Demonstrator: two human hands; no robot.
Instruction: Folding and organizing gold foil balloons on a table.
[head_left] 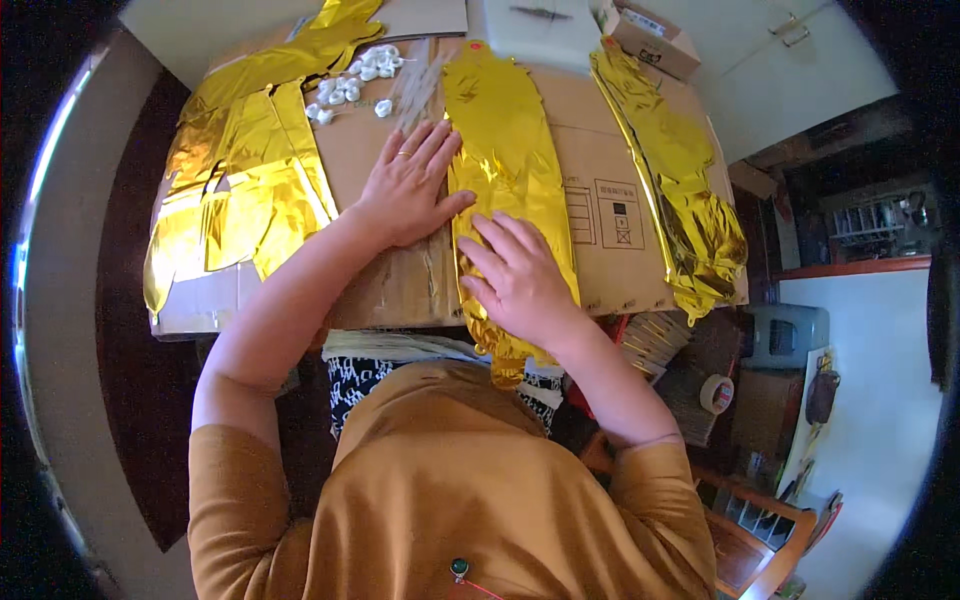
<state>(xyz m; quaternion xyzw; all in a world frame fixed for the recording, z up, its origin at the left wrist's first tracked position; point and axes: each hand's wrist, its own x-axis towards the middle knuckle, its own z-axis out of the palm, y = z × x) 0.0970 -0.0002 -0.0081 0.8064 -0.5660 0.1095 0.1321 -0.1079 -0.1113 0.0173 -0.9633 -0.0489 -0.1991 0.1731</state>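
A long flat gold foil balloon [500, 140] lies lengthwise on the cardboard box top [380, 280], its near end hanging over the front edge. My left hand [410, 185] rests flat, fingers stretched, along the balloon's left edge, partly on the cardboard. A ring sits on one of its fingers. On the balloon's lower half lies my right hand [520, 280], its fingers apart and slightly bent. Neither hand grips anything. More gold foil balloons [255, 190] are spread at the left. Another folded gold foil balloon [680, 175] lies at the right, reaching the box's front edge.
Small white coiled bundles [345, 90] and thin clear straws [418, 88] lie at the back left. An open small carton [650, 40] stands at the back right. Below right are a tape roll [717, 394] and a wooden chair [745, 540].
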